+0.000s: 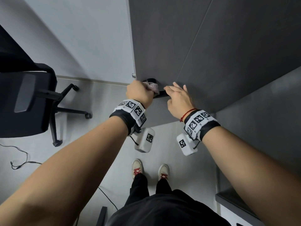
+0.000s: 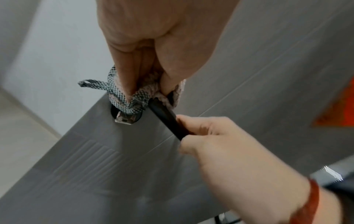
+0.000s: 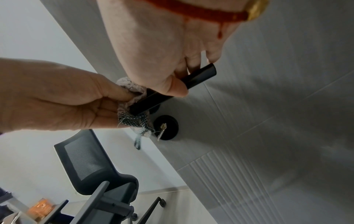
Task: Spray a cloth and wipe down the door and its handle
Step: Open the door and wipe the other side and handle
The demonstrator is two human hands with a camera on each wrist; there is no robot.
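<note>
The dark grey door [image 1: 211, 54] fills the upper right of the head view. Its black lever handle [image 2: 166, 119] sticks out level from the door. My left hand [image 1: 140, 92] grips a checked grey-and-pink cloth [image 2: 134, 98] wrapped round the handle's inner end, near the door's edge. My right hand [image 1: 176, 97] holds the handle's free end [image 3: 201, 75], thumb [image 3: 176, 89] below and fingers over the top. Below the handle a key [image 3: 162, 129] sits in a round black lock plate [image 3: 170, 121]. No spray bottle is in view.
A black office chair [image 1: 32, 98] stands on the floor to the left, with a thin cable [image 1: 21, 160] lying near it. A pale wall [image 1: 81, 38] meets the door's left edge. A dark ledge [image 1: 236, 203] juts in at the lower right.
</note>
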